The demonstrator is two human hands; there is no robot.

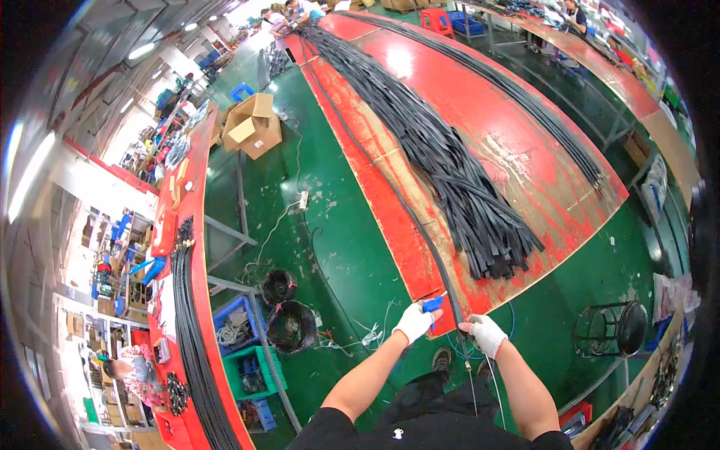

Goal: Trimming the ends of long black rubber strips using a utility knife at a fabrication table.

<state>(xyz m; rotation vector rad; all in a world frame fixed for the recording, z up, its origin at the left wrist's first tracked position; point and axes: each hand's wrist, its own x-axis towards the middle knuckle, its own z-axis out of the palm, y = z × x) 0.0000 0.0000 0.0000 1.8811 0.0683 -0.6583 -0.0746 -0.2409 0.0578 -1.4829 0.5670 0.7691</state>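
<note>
Long red desk (517, 161) running away from the viewer — a thick heap of black strips (450, 165) lies down its middle. One thin black cable (397, 199) runs along the near edge to the corner. Left hand (415, 321), gloved, pinches a small blue tool (433, 303) at that corner. Right hand (487, 334) is closed around the cable (its tail hangs toward the floor). Best keep the cable taut and flat at the edge — tool square to it.

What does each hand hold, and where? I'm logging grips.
Left hand grips a blue tool by its handle. Right hand pinches the black cable near its end.
</note>
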